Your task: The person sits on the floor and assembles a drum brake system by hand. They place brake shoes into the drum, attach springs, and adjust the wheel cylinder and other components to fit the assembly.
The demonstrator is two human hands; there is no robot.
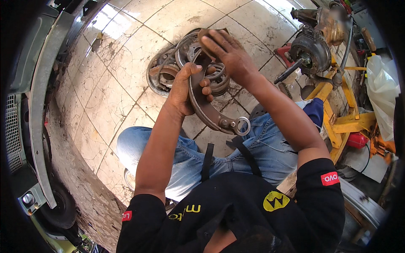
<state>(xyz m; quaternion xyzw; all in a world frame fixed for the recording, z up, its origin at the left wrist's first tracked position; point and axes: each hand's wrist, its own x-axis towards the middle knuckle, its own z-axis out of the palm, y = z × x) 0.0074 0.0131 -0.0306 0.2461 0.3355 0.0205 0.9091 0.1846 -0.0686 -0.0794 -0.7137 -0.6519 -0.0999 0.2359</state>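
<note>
My left hand (pixel 185 86) is closed round a curved metal brake shoe (pixel 206 111), thumb on the near side and fingers wrapped through its inner curve. The shoe is held above my lap, with a round metal ring (pixel 242 126) at its lower end. At its upper end, my right hand (pixel 230 55) presses a brown sheet (pixel 206 33), which looks like sandpaper, against the shoe. The right fingers lie long over the sheet; the thumb is hidden. Below the hands, greasy round metal parts (pixel 162 76) rest on the floor, partly covered by the shoe and hands.
Dirty cracked tiles (pixel 109 76) make up the floor. To the right, a greasy axle assembly (pixel 312 50) with a protruding shaft sits by a yellow stand (pixel 337 122). A clear plastic bag (pixel 382 92) hangs beside it. Vehicle bodywork (pixel 40 105) stands along the left.
</note>
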